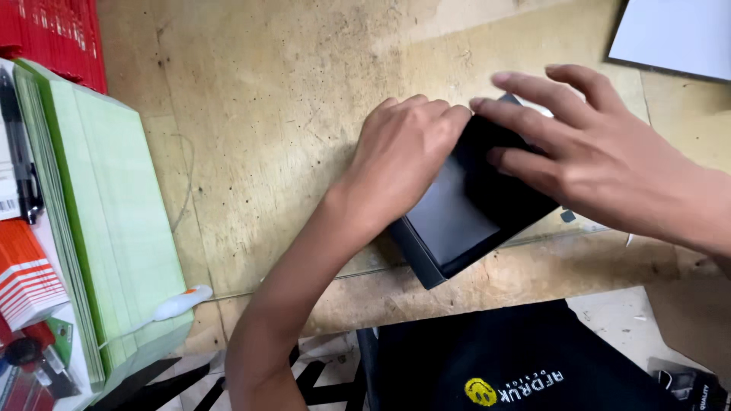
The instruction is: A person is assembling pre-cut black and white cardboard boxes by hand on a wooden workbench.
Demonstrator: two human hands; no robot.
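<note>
Along the bench's left edge a stack of pale green sheets (114, 221) is lying flat, its layered edges showing as fine stripes, with red printed packs (57, 34) cut off at the top left corner and orange-and-white striped packs (27, 278) running out of view beside it. A white plastic tool (179, 303) is resting across the stack's near corner. The bench (282, 99) itself is showing as worn, scratched tan board, stained and dull. Near its middle the left hand (403, 156) is lying palm down with the fingers pressed together and curled over the far left side of a small black box (457, 217); the fingertips are hidden behind the knuckles, so whether they are gripping is hard to tell. The box is rectangular, matte, card-like, and is sitting tilted with one corner pointing toward the bench's near edge. The right hand (601, 164) is reaching in from the right edge with fingers spread, two of them pressing flat on the box's top face while the upper ones are hovering past its far corner; its wrist is cut off by the frame. A white sheet (674, 34) is lying cropped at the top right corner. Below the near edge a black fabric (495, 358) with a yellow round emblem is partly showing.
</note>
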